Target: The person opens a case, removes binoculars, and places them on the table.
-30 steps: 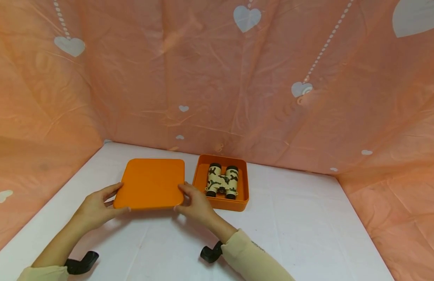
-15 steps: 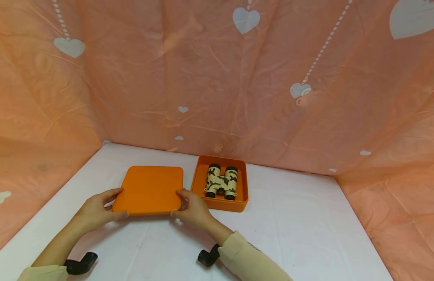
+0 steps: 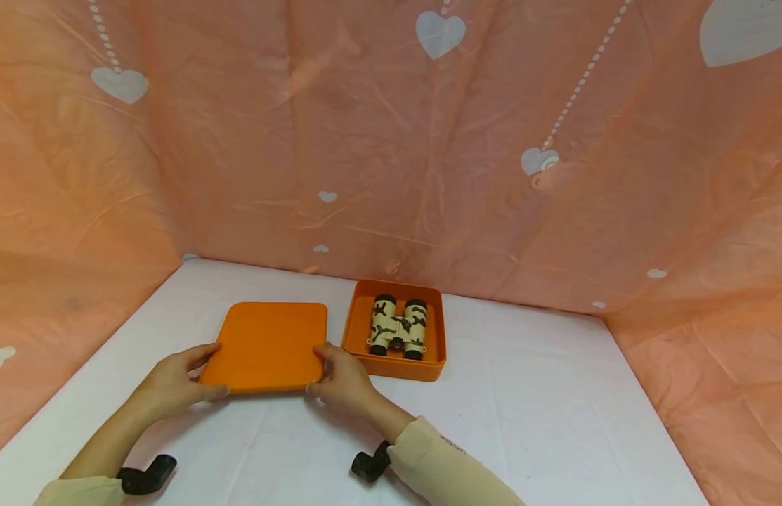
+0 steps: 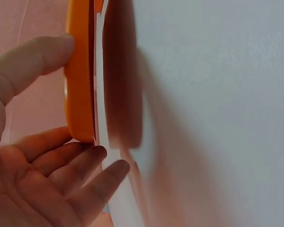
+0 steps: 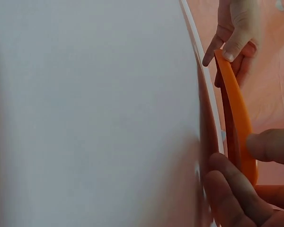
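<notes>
An orange square lid is held level, low over the white table, by both hands. My left hand grips its left edge; in the left wrist view the thumb presses the near side of the lid and the fingers spread around its corner. On the opposite edge, my right hand pinches the lid near its front corner, and the right wrist view shows the thumb on the rim of the lid. Just right of it sits an open orange box, in which camouflage-patterned binoculars lie.
The white tablecloth stretches out to the right of the box. A peach curtain with white hearts rises behind and at both sides. Black curved wrist mounts hang below the forearms.
The lid has come down and slightly toward me, with both hands still gripping it. The box and binoculars have stayed in place.
</notes>
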`<action>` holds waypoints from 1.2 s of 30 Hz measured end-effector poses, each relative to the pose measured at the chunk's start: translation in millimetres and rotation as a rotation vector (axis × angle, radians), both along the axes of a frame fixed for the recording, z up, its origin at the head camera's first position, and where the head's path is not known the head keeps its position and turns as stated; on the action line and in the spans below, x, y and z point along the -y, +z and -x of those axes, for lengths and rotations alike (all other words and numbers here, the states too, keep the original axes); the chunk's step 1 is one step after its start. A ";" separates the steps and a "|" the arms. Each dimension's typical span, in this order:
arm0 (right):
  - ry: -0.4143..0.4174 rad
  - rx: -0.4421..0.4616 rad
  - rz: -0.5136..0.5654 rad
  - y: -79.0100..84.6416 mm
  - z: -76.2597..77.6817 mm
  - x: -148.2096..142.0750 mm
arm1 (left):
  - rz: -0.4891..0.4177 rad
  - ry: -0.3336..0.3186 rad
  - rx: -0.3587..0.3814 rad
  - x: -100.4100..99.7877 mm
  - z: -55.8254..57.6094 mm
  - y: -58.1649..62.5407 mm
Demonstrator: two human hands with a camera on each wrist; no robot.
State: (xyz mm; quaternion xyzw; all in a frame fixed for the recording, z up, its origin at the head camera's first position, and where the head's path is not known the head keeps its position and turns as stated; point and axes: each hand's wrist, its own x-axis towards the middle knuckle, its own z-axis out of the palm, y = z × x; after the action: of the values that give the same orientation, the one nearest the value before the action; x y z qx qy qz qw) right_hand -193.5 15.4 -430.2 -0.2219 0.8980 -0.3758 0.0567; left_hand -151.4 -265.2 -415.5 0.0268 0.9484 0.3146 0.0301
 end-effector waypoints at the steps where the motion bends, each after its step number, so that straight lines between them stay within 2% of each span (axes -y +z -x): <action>1: 0.001 -0.002 0.000 -0.2 0.1 0.9 | 0.005 0.003 0.003 0.2 0.5 -0.4; 11: -0.042 0.058 -0.019 -3.3 -2.4 6.1 | -0.030 -0.010 0.042 1.2 2.7 -4.4; 21: -0.055 0.104 0.013 -6.9 -4.1 8.6 | 0.021 -0.011 0.020 0.8 1.1 -7.1; 28: -0.065 0.107 0.016 -8.1 -6.3 9.6 | 0.066 -0.011 0.006 0.6 1.6 -8.3; 36: -0.066 0.093 0.017 -10.6 -5.6 8.4 | 0.057 -0.005 0.020 -0.8 2.4 -10.7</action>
State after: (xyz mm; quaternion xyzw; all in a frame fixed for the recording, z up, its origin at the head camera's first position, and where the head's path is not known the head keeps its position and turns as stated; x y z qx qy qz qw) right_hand -187.9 7.0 -440.8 -0.1749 0.8979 -0.3951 0.0842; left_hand -153.8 -264.4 -426.2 0.0253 0.9566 0.2875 0.0412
